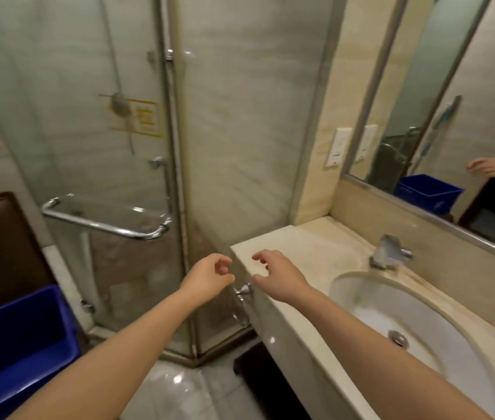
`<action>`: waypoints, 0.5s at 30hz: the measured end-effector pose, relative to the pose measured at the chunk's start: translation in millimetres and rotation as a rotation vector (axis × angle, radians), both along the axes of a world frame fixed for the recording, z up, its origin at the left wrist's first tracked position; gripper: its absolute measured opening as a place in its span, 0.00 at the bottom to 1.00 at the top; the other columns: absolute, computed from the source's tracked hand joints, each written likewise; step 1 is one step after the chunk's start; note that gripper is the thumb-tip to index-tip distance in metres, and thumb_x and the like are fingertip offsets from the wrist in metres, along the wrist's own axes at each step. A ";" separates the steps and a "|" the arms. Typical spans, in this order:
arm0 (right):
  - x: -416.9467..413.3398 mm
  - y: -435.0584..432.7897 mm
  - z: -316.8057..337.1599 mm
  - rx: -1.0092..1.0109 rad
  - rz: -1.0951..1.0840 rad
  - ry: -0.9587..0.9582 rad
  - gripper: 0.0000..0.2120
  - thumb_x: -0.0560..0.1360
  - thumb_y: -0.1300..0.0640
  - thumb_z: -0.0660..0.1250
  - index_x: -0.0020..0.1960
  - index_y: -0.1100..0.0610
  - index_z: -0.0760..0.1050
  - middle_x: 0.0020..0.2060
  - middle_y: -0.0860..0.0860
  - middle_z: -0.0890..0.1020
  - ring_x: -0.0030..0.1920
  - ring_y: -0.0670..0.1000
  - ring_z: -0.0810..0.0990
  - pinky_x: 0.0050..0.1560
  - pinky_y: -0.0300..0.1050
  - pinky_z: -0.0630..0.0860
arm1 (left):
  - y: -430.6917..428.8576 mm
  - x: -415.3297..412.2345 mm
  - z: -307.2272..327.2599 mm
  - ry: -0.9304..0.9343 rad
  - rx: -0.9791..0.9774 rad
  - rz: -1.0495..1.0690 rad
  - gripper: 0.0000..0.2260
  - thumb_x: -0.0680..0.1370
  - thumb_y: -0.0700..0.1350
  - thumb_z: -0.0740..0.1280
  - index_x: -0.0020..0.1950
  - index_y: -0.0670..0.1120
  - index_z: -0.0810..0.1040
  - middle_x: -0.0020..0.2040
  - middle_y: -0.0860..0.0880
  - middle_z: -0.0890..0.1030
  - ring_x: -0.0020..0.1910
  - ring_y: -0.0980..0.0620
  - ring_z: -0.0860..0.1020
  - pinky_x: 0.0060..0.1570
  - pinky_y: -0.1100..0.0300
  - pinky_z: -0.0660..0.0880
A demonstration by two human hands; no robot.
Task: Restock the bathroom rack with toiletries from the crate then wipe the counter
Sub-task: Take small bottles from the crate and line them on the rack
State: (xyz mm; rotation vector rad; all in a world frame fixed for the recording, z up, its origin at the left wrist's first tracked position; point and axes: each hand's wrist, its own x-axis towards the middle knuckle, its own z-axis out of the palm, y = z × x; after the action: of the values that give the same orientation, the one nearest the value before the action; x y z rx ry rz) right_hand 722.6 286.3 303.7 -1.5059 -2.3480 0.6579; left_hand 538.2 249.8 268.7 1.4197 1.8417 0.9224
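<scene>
A blue crate (25, 334) stands at the lower left; something white shows in its near corner, too blurred to name. The cream marble counter (306, 250) runs along the right with a white sink (406, 325) set in it. My left hand (209, 277) hovers in front of the counter's left end, fingers loosely curled around nothing. Over the counter's left corner my right hand (276, 274) is stretched out, fingers spread and empty. No rack is in view.
A glass shower enclosure (119, 147) with a chrome towel bar (103, 225) fills the left and middle. A chrome faucet (388, 253) stands behind the sink. The wall mirror (452, 116) reflects the crate and a hand. A dark wooden panel (0, 247) rises behind the crate.
</scene>
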 end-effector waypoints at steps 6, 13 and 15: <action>-96.2 -24.0 -12.1 -0.004 0.193 0.009 0.24 0.73 0.49 0.66 0.69 0.48 0.70 0.65 0.49 0.73 0.64 0.49 0.73 0.62 0.49 0.73 | -60.1 -89.5 -10.5 0.010 -0.038 0.199 0.13 0.72 0.45 0.73 0.55 0.54 0.77 0.47 0.55 0.79 0.46 0.56 0.78 0.52 0.59 0.75; -190.2 -48.7 -28.3 -0.043 0.396 -0.013 0.23 0.74 0.50 0.67 0.68 0.48 0.70 0.64 0.49 0.72 0.64 0.49 0.72 0.62 0.49 0.73 | -130.4 -160.2 -20.3 -0.030 -0.096 0.389 0.15 0.75 0.48 0.71 0.60 0.55 0.74 0.52 0.57 0.79 0.51 0.59 0.77 0.52 0.60 0.74; -216.3 -54.3 -32.9 -0.052 0.463 -0.023 0.23 0.74 0.51 0.67 0.68 0.49 0.70 0.64 0.50 0.72 0.64 0.50 0.73 0.63 0.48 0.72 | -148.4 -175.0 -24.7 -0.051 -0.118 0.454 0.15 0.75 0.48 0.70 0.60 0.55 0.74 0.51 0.57 0.78 0.51 0.59 0.77 0.53 0.58 0.75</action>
State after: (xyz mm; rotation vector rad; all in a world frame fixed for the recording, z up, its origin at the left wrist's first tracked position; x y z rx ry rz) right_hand 506.4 232.0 270.8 -0.9883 -2.7403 0.8117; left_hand 363.2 101.3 244.1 0.9116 2.1850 1.0309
